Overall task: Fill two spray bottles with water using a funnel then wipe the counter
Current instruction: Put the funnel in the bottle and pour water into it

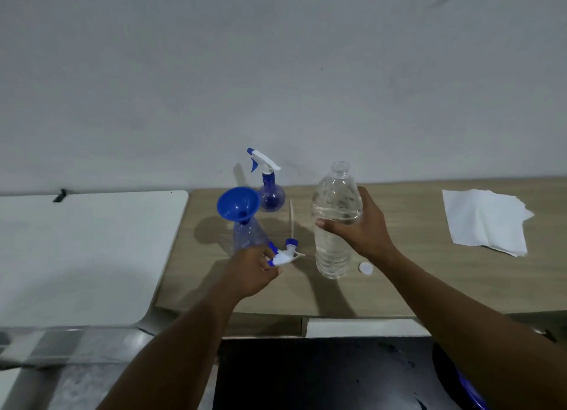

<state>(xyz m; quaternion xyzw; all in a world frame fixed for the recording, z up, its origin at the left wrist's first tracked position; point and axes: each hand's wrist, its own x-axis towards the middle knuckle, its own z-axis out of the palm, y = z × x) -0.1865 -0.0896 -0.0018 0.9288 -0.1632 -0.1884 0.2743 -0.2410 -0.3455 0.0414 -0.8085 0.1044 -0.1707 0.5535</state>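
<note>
Right hand (359, 228): fingers and thumb are wrapped round the middle of a clear ribbed plastic water bottle (334, 195), which is upright, uncapped and largely full of water; whether its base touches the counter cannot be told.
Left hand (248, 271): fingertips pinch a white and blue trigger spray head (283, 256), which is off its bottle. Its thin pale dip tube (292, 219) points away from the grip, toward the wall.
Funnel: a blue plastic funnel (237, 204) sits in the neck of a clear bluish spray bottle (247, 236), just beyond the left hand's grip and left of the right hand's grip.
Second bottle: a round blue spray bottle (271, 195) with its white and blue trigger on stands farther off, between the two grips and near the wall.
Cap: a small white round cap (365, 268) lies on the wood-grain counter (414, 274), just beside the right wrist.
Wipes: folded white paper towels (484, 222) lie well to the right of the right hand's grip.
Writing: the held bottle's wall shows as plain clear plastic.
</note>
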